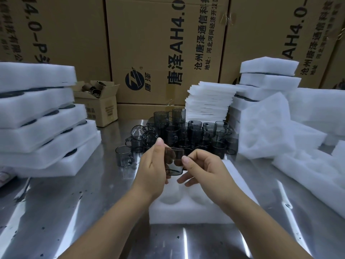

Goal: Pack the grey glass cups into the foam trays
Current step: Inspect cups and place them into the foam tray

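Cup (174,162) hangs at the centre of the frame, held in the air over the tray (186,212), whose two visible pockets look unfilled. I judge it light, stiff and brittle, its smooth glass apt to slip, so I'd take it round the wall with spread fingers, not by the thin rim alone. The left hand (153,165) wraps its left side, thumb up, fingers showing through the glass. The right hand (203,169) pinches the right wall between thumb and forefinger, other fingers loosely curled beneath. More cups (186,133) sit heaped just above on the table (74,212)
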